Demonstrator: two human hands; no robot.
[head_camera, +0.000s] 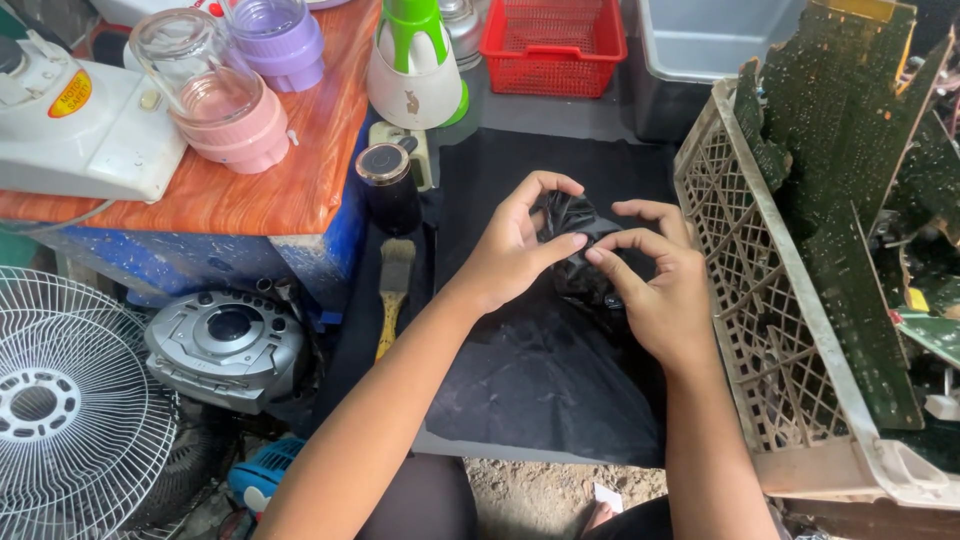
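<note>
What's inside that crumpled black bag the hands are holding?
Only shiny black plastic shows. The left hand and right hand pinch the crumpled black bag closed over a black sheet, so whatever is inside is covered.

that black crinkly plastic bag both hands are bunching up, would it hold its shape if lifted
Probably not: the black plastic bag looks thin and creased, crumpling between the left hand and right hand, so likely floppy and light. Its glossy sheen hints it may be slippery.
</note>
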